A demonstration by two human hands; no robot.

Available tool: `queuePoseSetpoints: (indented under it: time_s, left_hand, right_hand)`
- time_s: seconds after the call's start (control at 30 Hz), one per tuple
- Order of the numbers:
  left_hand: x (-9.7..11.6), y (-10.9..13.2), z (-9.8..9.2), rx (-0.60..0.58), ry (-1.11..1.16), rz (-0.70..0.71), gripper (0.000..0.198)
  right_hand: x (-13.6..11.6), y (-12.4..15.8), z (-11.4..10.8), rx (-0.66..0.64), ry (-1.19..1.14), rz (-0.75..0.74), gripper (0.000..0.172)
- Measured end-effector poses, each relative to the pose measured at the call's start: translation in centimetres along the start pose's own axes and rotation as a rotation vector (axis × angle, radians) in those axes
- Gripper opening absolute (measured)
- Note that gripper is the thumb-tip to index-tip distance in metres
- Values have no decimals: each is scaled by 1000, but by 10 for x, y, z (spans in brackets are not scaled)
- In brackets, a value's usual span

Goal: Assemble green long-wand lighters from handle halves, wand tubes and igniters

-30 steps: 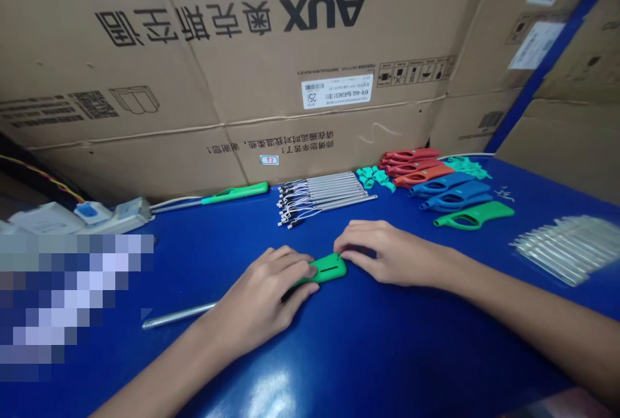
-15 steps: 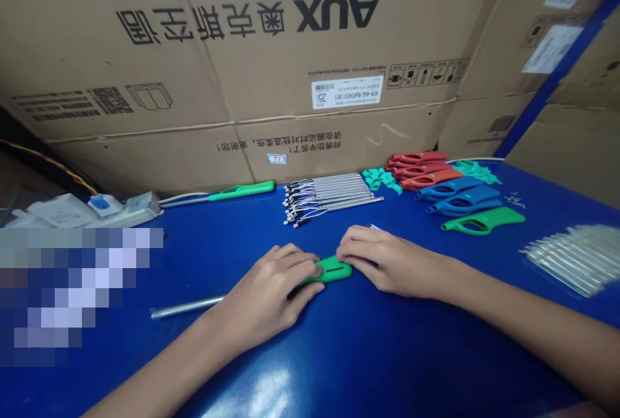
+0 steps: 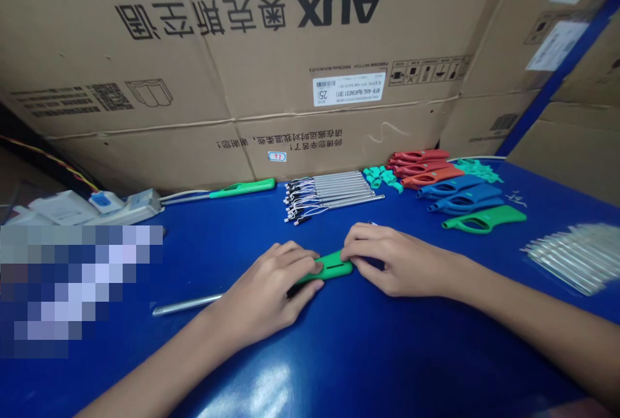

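A green long-nosed lighter (image 3: 334,267) lies nearly level over the blue table, its silver tube (image 3: 186,305) pointing left. My left hand (image 3: 278,285) is closed around the front of the handle, hiding its trigger opening. At the handle's right end, my right hand (image 3: 387,256) has thumb and fingers pinched together against the tip. Whether a small part sits between those fingertips is hidden. A dark slot shows in the handle between both hands.
Behind lie silver tubes with wires (image 3: 339,192), teal caps (image 3: 382,177), and red, blue and green lighter handles (image 3: 489,219). Clear-wrapped rods (image 3: 576,256) lie right. A green lighter (image 3: 245,188) and power strip (image 3: 138,205) are back left. A cardboard box (image 3: 271,82) walls the rear.
My right hand has shifted very slightly right along the handle's end. My left hand keeps its grip, and the lighter stays in nearly the same place.
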State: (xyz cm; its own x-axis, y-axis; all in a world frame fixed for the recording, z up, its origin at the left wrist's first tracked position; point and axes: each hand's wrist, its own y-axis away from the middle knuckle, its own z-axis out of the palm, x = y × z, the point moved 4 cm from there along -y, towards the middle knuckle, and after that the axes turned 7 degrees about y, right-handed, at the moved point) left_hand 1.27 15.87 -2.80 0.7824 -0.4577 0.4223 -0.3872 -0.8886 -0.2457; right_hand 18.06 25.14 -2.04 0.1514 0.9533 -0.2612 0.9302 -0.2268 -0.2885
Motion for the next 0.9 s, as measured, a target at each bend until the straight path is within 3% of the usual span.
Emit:
queuePoseSetpoints:
  time_s: [0.9]
  left_hand:
    - [0,-1,1,-10,30,-6,13]
  right_hand:
    - [-1,1,2,-55,48,35,29]
